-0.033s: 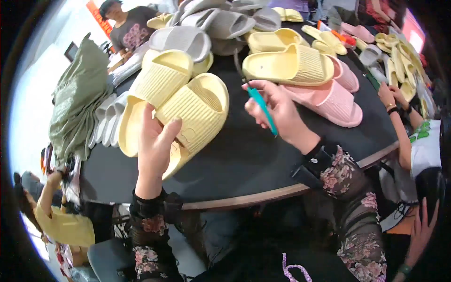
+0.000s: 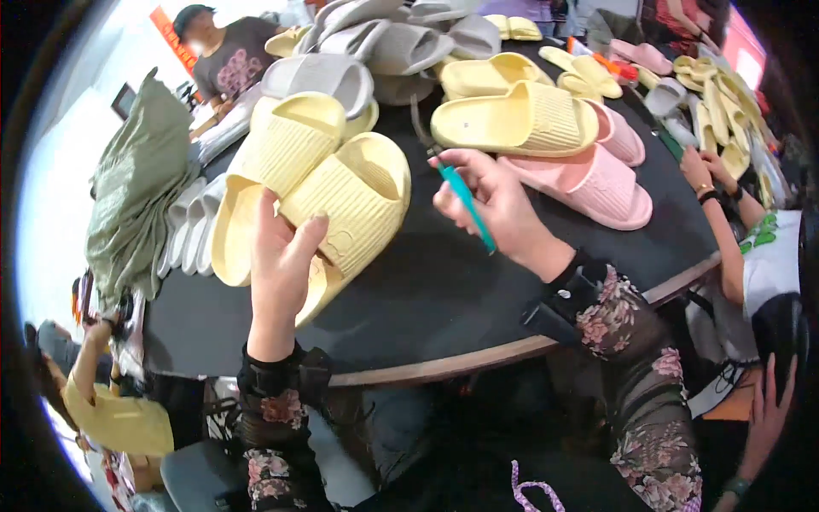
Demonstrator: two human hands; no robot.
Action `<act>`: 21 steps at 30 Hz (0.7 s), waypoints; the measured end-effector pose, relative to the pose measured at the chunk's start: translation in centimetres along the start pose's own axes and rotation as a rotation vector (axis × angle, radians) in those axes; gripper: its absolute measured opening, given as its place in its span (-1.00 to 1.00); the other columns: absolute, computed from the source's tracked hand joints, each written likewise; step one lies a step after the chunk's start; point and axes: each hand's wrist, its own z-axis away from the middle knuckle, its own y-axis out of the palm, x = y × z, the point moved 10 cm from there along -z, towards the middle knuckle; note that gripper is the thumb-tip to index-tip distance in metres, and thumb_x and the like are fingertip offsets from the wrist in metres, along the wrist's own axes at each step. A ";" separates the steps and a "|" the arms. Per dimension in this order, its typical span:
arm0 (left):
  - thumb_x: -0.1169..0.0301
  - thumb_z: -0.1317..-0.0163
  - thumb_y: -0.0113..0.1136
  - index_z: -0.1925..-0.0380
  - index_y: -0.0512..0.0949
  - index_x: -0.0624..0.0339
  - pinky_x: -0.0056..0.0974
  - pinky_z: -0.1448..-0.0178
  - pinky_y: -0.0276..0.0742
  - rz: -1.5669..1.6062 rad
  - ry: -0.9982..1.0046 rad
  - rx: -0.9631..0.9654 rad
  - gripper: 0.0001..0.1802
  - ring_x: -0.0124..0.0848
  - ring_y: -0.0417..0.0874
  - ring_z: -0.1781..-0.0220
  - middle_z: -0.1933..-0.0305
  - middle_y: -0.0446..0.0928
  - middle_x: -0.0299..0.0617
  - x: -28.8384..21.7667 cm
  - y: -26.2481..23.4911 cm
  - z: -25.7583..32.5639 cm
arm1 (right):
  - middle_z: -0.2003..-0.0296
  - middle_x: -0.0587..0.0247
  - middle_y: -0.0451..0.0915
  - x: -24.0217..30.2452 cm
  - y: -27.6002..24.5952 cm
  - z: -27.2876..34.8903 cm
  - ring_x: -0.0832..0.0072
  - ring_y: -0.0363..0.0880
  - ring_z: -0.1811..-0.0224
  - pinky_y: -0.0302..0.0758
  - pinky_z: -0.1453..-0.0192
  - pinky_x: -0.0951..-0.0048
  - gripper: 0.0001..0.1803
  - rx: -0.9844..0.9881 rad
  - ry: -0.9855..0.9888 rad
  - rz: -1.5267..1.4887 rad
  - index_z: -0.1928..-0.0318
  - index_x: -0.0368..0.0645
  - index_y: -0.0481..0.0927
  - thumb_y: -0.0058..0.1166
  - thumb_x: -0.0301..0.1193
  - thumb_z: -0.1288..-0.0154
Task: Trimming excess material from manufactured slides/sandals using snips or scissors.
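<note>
A pair of pale yellow ribbed slide slippers (image 2: 350, 200) is held side by side in my left hand (image 2: 283, 273), its thumb pressed on the near end of the right one. The fingers behind the slippers are hidden. My right hand (image 2: 503, 209) is closed round the teal handle of a thin curved-blade knife (image 2: 465, 205), its dark blade pointing up and away. The blade is apart from the slippers in my left hand. Beyond my right hand, yellow slippers (image 2: 512, 119) lie by a pink pair (image 2: 589, 188) on the black table (image 2: 444, 316).
Grey slippers (image 2: 384, 43) are heaped at the back, more pale ones (image 2: 192, 226) at the left beside a green cloth (image 2: 132, 179). At the right, a co-worker's hands (image 2: 708, 171) are near piled yellow slippers (image 2: 721, 111). The table's wooden edge (image 2: 444, 369) curves in front of me.
The view has shifted slightly, so the table and slippers sit a little further left. Both my hands keep their holds. The person at the back left has turned their head.
</note>
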 end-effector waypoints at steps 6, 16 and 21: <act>0.57 -0.18 0.02 -0.12 0.22 0.43 -0.32 -0.04 0.44 -0.180 0.103 -0.201 -0.51 -0.36 0.52 0.06 0.03 0.46 -0.04 1.5 -1.4 -0.8 | 0.37 0.04 0.61 1.1 1.3 0.6 0.36 0.65 0.33 0.54 0.21 0.38 -0.54 0.082 -0.122 0.423 -0.01 -0.25 0.40 0.24 -0.41 -0.12; 0.66 -0.18 0.01 -0.20 0.14 0.47 -0.34 -0.14 0.40 0.047 0.153 -0.236 -0.44 -0.38 0.51 -0.07 -0.09 0.44 0.01 0.9 -2.8 0.4 | 0.40 0.15 0.55 -0.4 3.3 1.2 0.45 0.56 0.40 0.50 0.27 0.43 -0.55 0.196 -0.050 0.618 0.00 -0.22 0.40 0.25 -0.43 -0.11; 0.67 -0.17 0.01 -0.22 0.11 0.47 -0.32 -0.15 0.40 0.019 0.178 -0.237 -0.41 -0.36 0.51 -0.07 -0.06 0.43 0.03 0.5 -2.2 0.9 | 0.42 0.18 0.55 0.0 3.9 1.2 0.49 0.55 0.42 0.50 0.28 0.44 -0.56 0.215 -0.029 0.613 0.00 -0.23 0.40 0.25 -0.45 -0.11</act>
